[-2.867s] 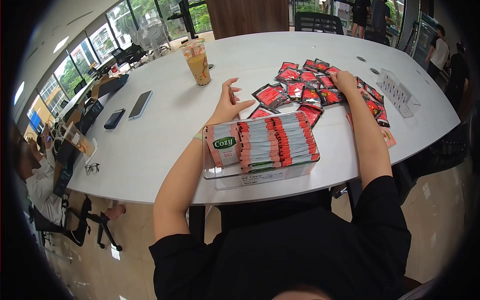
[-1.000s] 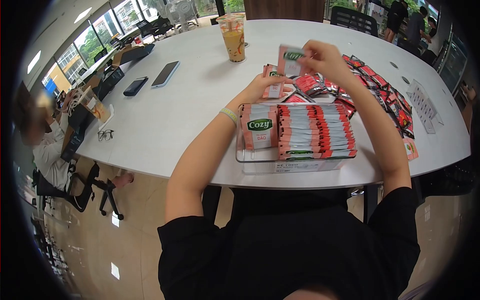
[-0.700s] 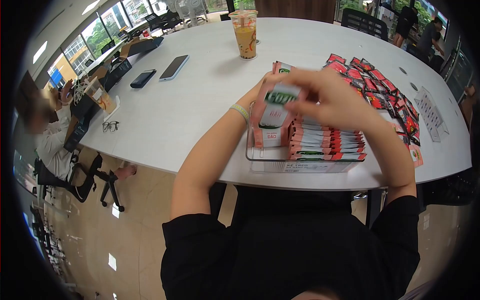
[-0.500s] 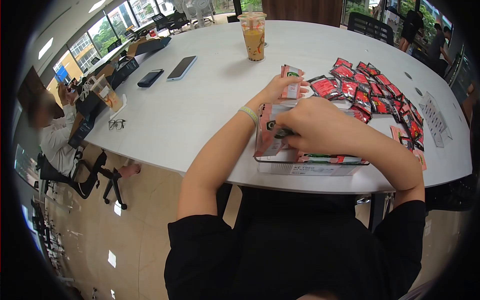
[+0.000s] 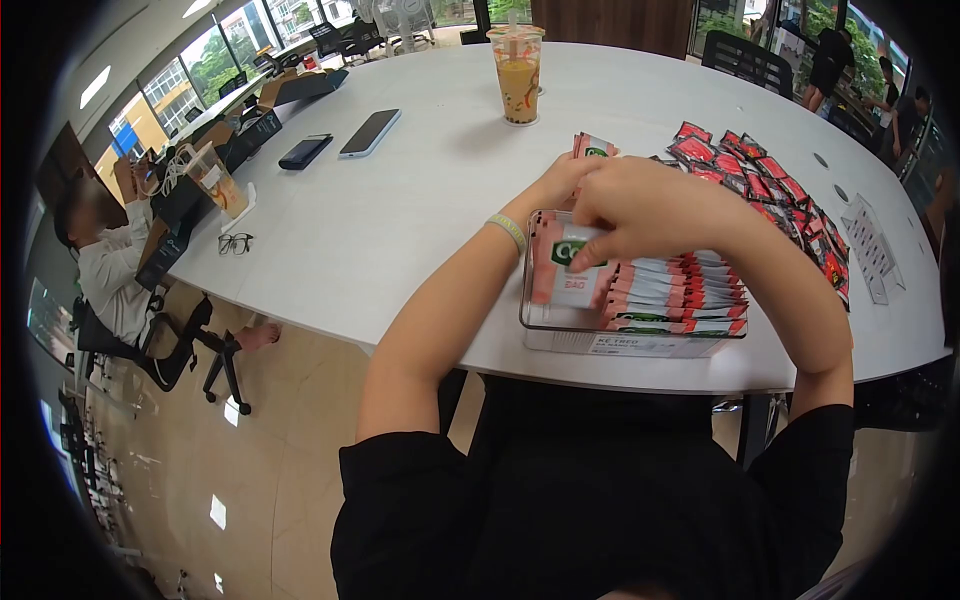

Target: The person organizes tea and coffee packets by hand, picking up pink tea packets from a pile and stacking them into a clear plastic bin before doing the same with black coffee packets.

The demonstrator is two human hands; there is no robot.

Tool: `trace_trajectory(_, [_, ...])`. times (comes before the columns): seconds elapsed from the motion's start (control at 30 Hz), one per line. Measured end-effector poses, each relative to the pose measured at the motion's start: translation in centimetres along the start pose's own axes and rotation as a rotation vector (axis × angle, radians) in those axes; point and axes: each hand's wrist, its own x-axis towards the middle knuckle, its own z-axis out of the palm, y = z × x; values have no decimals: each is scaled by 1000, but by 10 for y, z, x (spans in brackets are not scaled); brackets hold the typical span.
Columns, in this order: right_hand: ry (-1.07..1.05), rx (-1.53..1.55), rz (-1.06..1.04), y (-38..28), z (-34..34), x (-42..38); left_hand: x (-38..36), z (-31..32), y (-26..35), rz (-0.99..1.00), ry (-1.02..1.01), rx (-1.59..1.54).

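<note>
Step in hand, as judged from where I stand: seating sachets in the left part of the clear plastic bin (image 5: 640, 345), which rests at the near edge of the white counter (image 5: 430, 205). The right hand (image 5: 645, 205) reaches in over the bin from the right, its thumb lying across the front of a DAO-marked Cozy sachet (image 5: 574, 288) that stands face-on at the bin's left end. Whether this hand pinches the sachet or only presses it, I cannot tell; the fingers are curled out of sight. The left hand (image 5: 562, 185), partly hidden behind the right, is at the bin's far side and appears to grip a few spare sachets (image 5: 594, 145), their tops upright. To the right of the front sachet, edge-on sachets (image 5: 655, 290) are packed in two columns. Red-and-black packets (image 5: 775, 182) lie loosely spread on the counter, to the far right of the bin. The next move calls for squaring the front sachet with its group, then releasing it without dragging the adjacent column. Maintain the left-hand grip meanwhile; loose sachets could fan out or slip.
</note>
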Motion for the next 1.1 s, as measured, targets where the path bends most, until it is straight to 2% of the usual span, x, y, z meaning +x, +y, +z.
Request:
trace_trajectory(0.07, [-7,-89,-12,-1,3,-1,3,-3,0,7,28,102])
trace_trajectory(0.13, [142,-198,-107,1,10,1,15,-14,-10,1,14,109])
trace_trajectory(0.17, [142,-194,-106,-1,13,3,20,-20,-17,-5,0,117])
trace_trajectory(0.27, [113,-271,-85,-8,29,12,-10,9,5,-46,61,68])
trace_trajectory(0.33, [219,-454,-132,-6,42,17,-21,23,17,-70,74,58])
trace_trajectory(0.43, [273,-560,-180,-3,46,21,-27,31,18,-78,106,30])
trace_trajectory(0.47, [272,-558,-176,0,52,28,-27,32,17,-62,128,18])
trace_trajectory(0.53, [169,-754,40,2,62,40,-28,29,15,-40,105,24])
trace_trajectory(0.63, [279,-668,-75,6,60,35,-15,20,11,-51,89,17])
trace_trajectory(0.77, [271,-612,-100,-1,52,27,-12,14,9,-66,55,-4])
trace_trajectory(0.83, [348,-591,-170,-2,51,22,-11,14,8,-71,69,4])
trace_trajectory(0.87, [347,-589,-170,1,54,24,-10,14,8,-76,80,12])
trace_trajectory(0.93, [319,-619,-40,4,58,31,-4,6,2,-72,72,14])
trace_trajectory(1.07, [430,-409,-152,8,24,15,-3,4,2,-49,35,19])
trace_trajectory(1.1, [366,-323,-10,16,9,15,-5,5,4,-40,22,18])
